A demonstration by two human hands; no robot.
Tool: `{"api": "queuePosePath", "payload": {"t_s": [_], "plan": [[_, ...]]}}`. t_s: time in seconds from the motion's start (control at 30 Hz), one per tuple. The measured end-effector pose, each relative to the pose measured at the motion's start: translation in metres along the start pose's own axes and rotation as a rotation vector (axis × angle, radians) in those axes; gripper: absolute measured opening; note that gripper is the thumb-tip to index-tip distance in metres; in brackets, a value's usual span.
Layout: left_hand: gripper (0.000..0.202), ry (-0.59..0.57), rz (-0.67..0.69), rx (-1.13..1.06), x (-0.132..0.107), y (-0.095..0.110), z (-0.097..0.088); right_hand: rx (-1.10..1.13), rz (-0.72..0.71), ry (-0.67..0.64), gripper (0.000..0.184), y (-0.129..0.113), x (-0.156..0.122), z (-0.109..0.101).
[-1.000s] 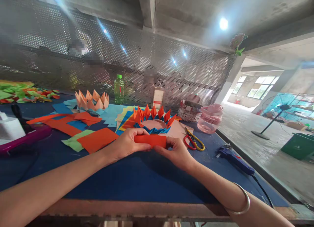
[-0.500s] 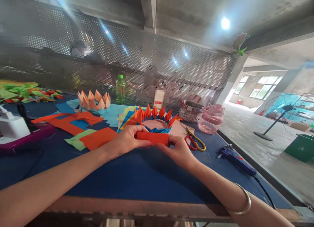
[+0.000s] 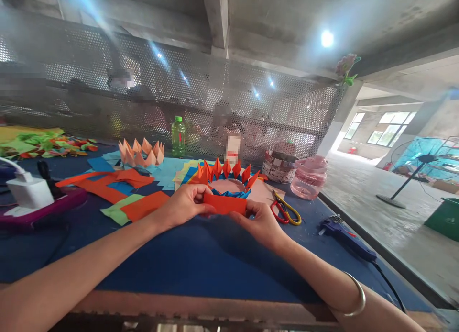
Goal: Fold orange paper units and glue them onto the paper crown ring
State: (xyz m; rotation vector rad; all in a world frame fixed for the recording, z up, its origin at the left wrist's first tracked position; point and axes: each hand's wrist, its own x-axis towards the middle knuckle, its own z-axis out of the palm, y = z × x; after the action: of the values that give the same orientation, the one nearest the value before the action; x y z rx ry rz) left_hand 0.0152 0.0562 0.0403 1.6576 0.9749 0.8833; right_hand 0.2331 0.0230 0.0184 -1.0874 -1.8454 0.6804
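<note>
An orange sheet of paper (image 3: 225,204) is stretched between my two hands, above the blue tabletop. My left hand (image 3: 188,202) pinches its left end, thumb in front and fingers behind. At the other end, my right hand (image 3: 261,222) grips it in the same way. Just behind the paper stands a ring of folded orange and blue paper points (image 3: 226,169), partly hidden by my hands. Red-and-yellow-handled scissors (image 3: 286,210) lie to the right of my right hand. Orange sheets (image 3: 144,205) and a light green sheet (image 3: 116,215) rest left of my left hand.
A peach paper ring (image 3: 141,155), a green-capped bottle (image 3: 178,137) and colourful scraps (image 3: 60,143) stand farther back. At right are a pink jar (image 3: 309,179), a patterned basket (image 3: 279,167) and a corded glue gun (image 3: 347,237). A white plug (image 3: 30,193) sits on a purple power strip at left.
The orange paper now looks flatter and shows a straighter upper edge between my hands. Both hands keep their hold, and the view has shifted slightly.
</note>
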Motion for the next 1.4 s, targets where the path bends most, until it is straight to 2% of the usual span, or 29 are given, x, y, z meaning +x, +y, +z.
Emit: {"api": "queuePosePath", "payload": {"t_s": [0.3, 0.63, 0.83, 1.4], "plan": [[0.026, 0.007, 0.008, -0.008, -0.0015, 0.0026, 0.0030, 0.003, 0.038, 0.032, 0.026, 0.0048, 0.0005, -0.0021], [0.026, 0.044, -0.005, 0.033, -0.0027, 0.0038, 0.0004, -0.012, 0.057, 0.016, 0.033, 0.0051, 0.0004, 0.0011], [0.026, 0.024, 0.010, 0.019, -0.0012, 0.0005, 0.0006, -0.007, 0.071, 0.013, 0.029, 0.0071, 0.0005, -0.0002], [0.019, 0.002, 0.035, 0.033, -0.0019, 0.0003, 0.0000, -0.057, 0.050, 0.021, 0.036, 0.0086, 0.0016, -0.0028]]}}
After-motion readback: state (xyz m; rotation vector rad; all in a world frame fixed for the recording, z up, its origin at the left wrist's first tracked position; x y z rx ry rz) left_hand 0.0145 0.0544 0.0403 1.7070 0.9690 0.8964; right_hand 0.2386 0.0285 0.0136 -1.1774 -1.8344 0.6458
